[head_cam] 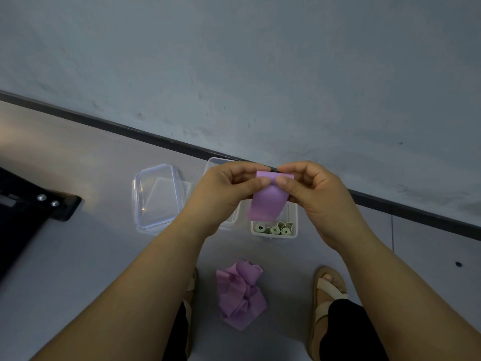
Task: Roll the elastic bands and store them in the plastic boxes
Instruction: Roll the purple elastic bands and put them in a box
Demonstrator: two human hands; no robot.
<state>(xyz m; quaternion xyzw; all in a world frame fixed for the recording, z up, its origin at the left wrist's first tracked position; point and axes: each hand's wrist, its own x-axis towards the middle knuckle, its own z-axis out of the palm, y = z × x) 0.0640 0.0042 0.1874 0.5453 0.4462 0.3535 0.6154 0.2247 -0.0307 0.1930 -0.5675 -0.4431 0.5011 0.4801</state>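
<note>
Beige sandals (328, 286) stand on grey floor (78, 256); a black bolted plate (33, 204) lies left.

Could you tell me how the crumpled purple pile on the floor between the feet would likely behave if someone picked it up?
Probably floppy: the purple pile lies in soft, loose folds, and the held purple band droops from the left hand and right hand. Likely light, since it looks like thin sheet. It may unravel rather than lift as one clump.

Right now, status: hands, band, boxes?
Left hand and right hand both pinch purple band, top edge folded over. Green rolls already in box. Purple pile on floor. Nothing in the way.
</note>
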